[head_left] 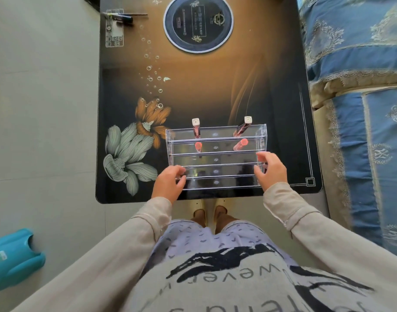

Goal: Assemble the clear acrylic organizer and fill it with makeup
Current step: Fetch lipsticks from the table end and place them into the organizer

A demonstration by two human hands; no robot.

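Organizer [215,159] sits near front edge of tabletop [215,86], 4 lip tubes [196,128] in the back 2 tiers. My left grip [170,180] & right grip [270,170] curl round its ends, fingers half closed. Risk: if I shift it w/ a jerk, leaning tubes tip out, or acrylic slips off the edge

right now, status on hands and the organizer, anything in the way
Left hand and right hand curled at organizer side walls, grip unclear. Four lip tubes in back two tiers, front three empty. Screwdriver far corner, not blocking.
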